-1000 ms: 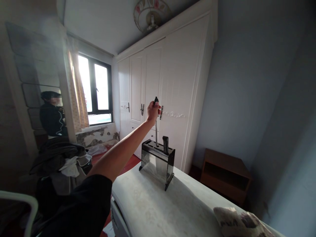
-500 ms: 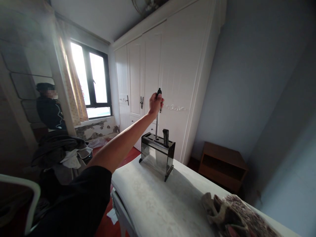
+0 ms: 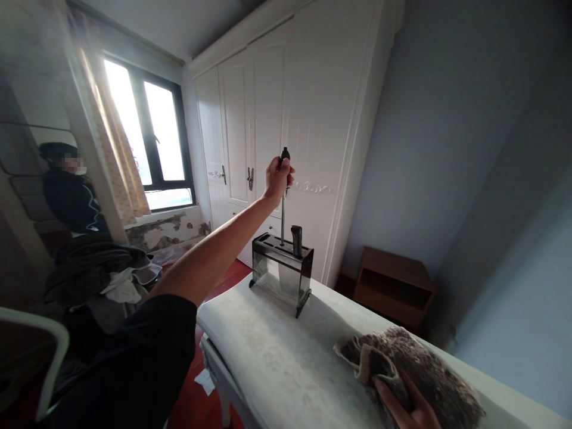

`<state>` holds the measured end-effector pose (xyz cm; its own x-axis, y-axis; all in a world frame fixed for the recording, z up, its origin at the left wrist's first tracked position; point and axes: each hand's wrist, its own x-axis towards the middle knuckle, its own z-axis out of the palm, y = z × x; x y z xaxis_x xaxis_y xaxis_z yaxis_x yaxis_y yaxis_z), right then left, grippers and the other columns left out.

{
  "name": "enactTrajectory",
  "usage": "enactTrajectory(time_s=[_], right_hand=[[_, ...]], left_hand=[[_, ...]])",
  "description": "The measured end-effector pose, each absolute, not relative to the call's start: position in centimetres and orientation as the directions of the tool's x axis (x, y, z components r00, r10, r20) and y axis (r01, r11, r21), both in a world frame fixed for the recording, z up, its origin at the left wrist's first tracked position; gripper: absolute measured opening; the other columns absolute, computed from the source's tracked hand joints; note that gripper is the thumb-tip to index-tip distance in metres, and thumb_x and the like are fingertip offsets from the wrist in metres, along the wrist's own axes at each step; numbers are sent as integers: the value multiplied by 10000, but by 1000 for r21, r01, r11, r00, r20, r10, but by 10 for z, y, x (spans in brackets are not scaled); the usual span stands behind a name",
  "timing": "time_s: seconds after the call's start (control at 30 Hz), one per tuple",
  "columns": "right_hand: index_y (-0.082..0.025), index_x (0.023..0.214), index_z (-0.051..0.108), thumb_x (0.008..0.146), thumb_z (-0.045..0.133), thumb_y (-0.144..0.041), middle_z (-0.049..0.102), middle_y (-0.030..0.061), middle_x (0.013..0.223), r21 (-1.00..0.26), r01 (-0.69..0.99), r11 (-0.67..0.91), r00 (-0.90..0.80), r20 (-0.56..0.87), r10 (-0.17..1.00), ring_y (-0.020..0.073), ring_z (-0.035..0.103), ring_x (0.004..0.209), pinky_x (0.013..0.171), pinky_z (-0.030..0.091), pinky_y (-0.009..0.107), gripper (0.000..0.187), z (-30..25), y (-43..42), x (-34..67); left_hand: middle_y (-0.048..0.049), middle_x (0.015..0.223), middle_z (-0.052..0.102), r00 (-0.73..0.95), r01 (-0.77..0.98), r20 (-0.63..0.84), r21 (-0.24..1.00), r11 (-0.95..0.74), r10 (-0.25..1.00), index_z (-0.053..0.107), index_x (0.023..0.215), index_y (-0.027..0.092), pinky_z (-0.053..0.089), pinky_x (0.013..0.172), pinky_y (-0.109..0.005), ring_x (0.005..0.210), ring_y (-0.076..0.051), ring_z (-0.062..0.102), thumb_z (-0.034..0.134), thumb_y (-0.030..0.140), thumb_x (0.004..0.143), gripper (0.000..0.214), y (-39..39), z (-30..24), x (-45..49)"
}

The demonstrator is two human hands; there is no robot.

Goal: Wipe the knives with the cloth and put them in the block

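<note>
My left hand (image 3: 277,177), at the end of an outstretched arm, is closed round the black handle of a sharpening steel (image 3: 283,215). Its thin metal rod runs upright down to the top of a knife block (image 3: 279,271) with clear sides and a black slotted top; the rod's tip is not visible. Beside the rod, another black handle (image 3: 296,240) sticks up from the block. At the lower right, my right hand (image 3: 413,405) grips the edge of a brown fuzzy cloth (image 3: 429,366) with a pale hem, partly cut off by the frame.
The block stands at the far end of a white table (image 3: 263,333). Behind it rises a white wardrobe (image 3: 308,119); a brown cabinet (image 3: 393,268) sits right of the table. Piled clothes (image 3: 98,268) lie at left, below a person (image 3: 69,190) by the curtain (image 3: 111,131).
My right hand has come into view with the cloth, which has moved left and up. The left hand and steel look slightly higher above the block. The whole view has shifted a little.
</note>
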<state>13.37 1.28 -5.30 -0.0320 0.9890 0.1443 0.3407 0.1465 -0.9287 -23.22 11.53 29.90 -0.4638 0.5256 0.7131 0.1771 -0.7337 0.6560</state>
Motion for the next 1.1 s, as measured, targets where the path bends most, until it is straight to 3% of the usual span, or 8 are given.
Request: enactTrajectory(time_s=[0.17, 0.4, 0.77, 1.1], right_hand=[[-180, 1005, 708, 642, 671, -607, 754, 105, 1003, -859, 435, 269, -52, 274, 960, 330, 676, 1025, 897, 539, 369, 562, -54, 14, 92], [-165, 1057, 665, 814, 542, -523, 720, 150, 1059, -713, 513, 478, -194, 447, 873, 313, 676, 987, 900, 516, 403, 450, -50, 20, 35], [-174, 1025, 673, 812, 556, -529, 746, 102, 992, -764, 477, 436, -185, 398, 899, 286, 692, 938, 842, 531, 356, 430, -49, 25, 32], [-155, 1053, 654, 822, 549, -528, 734, 104, 1020, -782, 460, 420, -216, 360, 908, 281, 674, 972, 884, 502, 361, 451, -43, 23, 33]], left_hand=[[51, 616, 529, -453, 195, 716, 661, -724, 531, 506, 785, 196, 374, 418, -171, 426, -37, 465, 487, 226, 933, 152, 117, 296, -235], [47, 606, 523, -451, 163, 726, 639, -752, 520, 501, 774, 198, 371, 413, -182, 429, -46, 468, 475, 202, 931, 160, 118, 295, -238], [54, 607, 531, -435, 176, 727, 648, -741, 532, 514, 808, 192, 394, 425, -174, 430, -40, 472, 473, 225, 935, 137, 122, 293, -239], [50, 590, 519, -462, 167, 684, 692, -703, 564, 514, 786, 199, 386, 427, -177, 435, -44, 467, 468, 201, 938, 159, 129, 283, -239]])
